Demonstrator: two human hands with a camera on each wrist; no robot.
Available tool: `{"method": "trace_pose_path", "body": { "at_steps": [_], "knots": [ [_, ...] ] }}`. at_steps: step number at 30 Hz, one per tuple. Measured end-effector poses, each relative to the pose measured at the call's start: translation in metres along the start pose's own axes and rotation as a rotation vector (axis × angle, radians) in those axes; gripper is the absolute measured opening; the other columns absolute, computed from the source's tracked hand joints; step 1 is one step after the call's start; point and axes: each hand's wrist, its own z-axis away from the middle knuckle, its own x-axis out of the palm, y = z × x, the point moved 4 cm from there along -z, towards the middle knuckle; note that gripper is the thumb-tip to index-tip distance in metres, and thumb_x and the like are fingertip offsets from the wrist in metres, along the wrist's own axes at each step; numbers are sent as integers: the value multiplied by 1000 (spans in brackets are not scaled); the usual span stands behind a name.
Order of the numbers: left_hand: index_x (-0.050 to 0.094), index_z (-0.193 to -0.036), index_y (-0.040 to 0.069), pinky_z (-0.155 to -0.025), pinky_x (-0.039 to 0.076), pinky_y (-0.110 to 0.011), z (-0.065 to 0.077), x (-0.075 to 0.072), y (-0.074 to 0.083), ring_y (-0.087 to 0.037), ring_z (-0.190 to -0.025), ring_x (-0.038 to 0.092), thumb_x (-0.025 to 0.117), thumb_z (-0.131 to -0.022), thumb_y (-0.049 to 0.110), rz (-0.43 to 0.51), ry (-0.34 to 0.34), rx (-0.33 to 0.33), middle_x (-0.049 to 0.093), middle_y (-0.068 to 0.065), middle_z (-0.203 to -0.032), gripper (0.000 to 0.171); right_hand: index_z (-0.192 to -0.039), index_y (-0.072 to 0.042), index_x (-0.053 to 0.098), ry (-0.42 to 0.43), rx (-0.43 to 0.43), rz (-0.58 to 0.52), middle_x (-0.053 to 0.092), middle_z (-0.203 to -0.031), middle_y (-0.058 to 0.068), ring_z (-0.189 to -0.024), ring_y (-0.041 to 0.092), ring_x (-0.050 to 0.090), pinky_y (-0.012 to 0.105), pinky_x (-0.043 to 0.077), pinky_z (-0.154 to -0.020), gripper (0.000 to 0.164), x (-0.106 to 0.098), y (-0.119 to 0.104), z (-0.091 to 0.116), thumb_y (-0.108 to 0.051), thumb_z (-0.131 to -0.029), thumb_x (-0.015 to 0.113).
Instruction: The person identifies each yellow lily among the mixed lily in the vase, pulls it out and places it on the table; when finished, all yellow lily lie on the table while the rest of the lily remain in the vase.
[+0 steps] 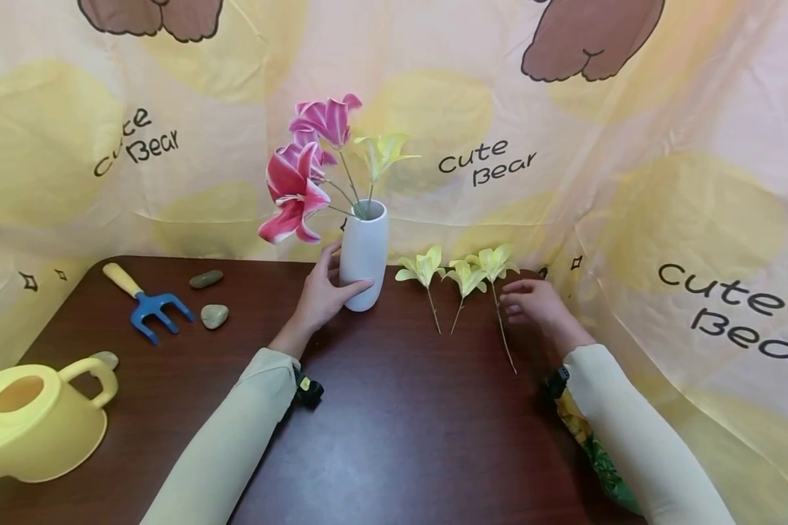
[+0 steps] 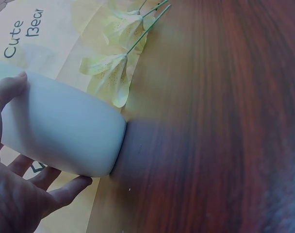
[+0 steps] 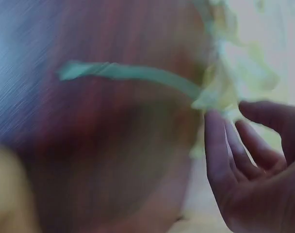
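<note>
My left hand (image 1: 320, 293) grips a white vase (image 1: 365, 255) low on its side, with the thumb across the front and the fingers round the far side. Out of the vase rise pink artificial lilies (image 1: 292, 195) and one yellow lily (image 1: 382, 154). In the left wrist view the thumb (image 2: 10, 88) lies along the vase wall. My right hand (image 1: 537, 305) hovers beside the rightmost yellow lily (image 1: 494, 262), fingers loosely bent and holding nothing. Its stem (image 3: 138, 73) shows blurred in the right wrist view. Two more yellow lilies (image 1: 423, 268) lie to its left.
At the left stands a yellow watering can (image 1: 72, 430). Behind it lie a blue hand fork (image 1: 160, 310) with a cream handle and several stones (image 1: 214, 316). A patterned cloth (image 1: 433, 87) hangs behind the table. Beneath the right forearm is a green and yellow packet (image 1: 600, 467).
</note>
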Motion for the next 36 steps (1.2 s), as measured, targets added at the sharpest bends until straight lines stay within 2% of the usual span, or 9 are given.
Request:
{"method": "trace_pose_path", "body": {
  "at_steps": [4,7,11,15,21,24,27,32,36],
  "knots": [
    [39,-170,32,-124,49,-68,0,-4,-1,-44,-152,57,95,-92,42,-7,7,0,54,-14,-169,97,-151,10,59,88,-157,-9,75,-114,0,-86,5,74,27,69,-85,48,20,-54,2,-17,-112,69],
    [39,-170,32,-124,50,-69,1,-5,-2,-45,-151,58,95,-92,41,-10,14,3,54,-14,-168,96,-144,7,65,80,-273,-96,73,-123,7,-96,7,76,30,69,-95,42,51,-102,6,-18,-111,71],
    [40,-170,32,-123,50,-69,1,-3,-2,-45,-150,58,95,-92,40,-6,9,13,55,-15,-166,96,-137,3,70,7,-340,-293,75,-124,9,-104,14,78,30,68,-97,34,93,-154,9,-15,-108,75],
    [39,-170,32,-122,51,-69,0,2,-2,-45,-150,59,95,-91,40,0,-4,7,55,-15,-167,97,-136,3,71,-33,-357,-428,77,-113,2,-106,18,78,29,67,-97,33,124,-186,5,-13,-107,77],
    [39,-170,33,-122,52,-69,0,4,-3,-44,-149,59,95,-91,42,0,-6,2,56,-14,-167,97,-142,7,69,-55,-355,-501,76,-127,13,-112,20,76,46,59,-119,39,155,-217,-6,-12,-108,74],
    [40,-169,32,-121,52,-69,0,4,-3,-45,-148,60,95,-91,41,3,-5,15,57,-15,-165,96,-139,6,72,-55,-342,-492,75,-129,11,-114,19,75,49,56,-122,37,165,-225,-10,-13,-107,76],
    [41,-169,31,-121,52,-69,-1,3,-3,-45,-147,60,95,-91,41,5,-4,22,58,-15,-164,95,-133,3,76,-41,-329,-458,75,-124,4,-114,19,73,45,59,-117,34,173,-230,-13,-16,-106,78],
    [41,-168,30,-120,53,-69,-2,2,-3,-46,-146,60,95,-91,40,4,5,35,58,-16,-163,95,-126,2,81,-13,-333,-412,77,-118,1,-110,17,71,37,61,-101,31,181,-234,-17,-19,-104,81],
    [42,-168,30,-120,53,-68,-3,0,-4,-46,-146,61,96,-91,39,5,9,42,59,-16,-163,95,-121,-1,83,14,-328,-405,78,-115,1,-111,17,71,39,61,-103,25,183,-235,-19,-19,-104,80]
  ]
}}
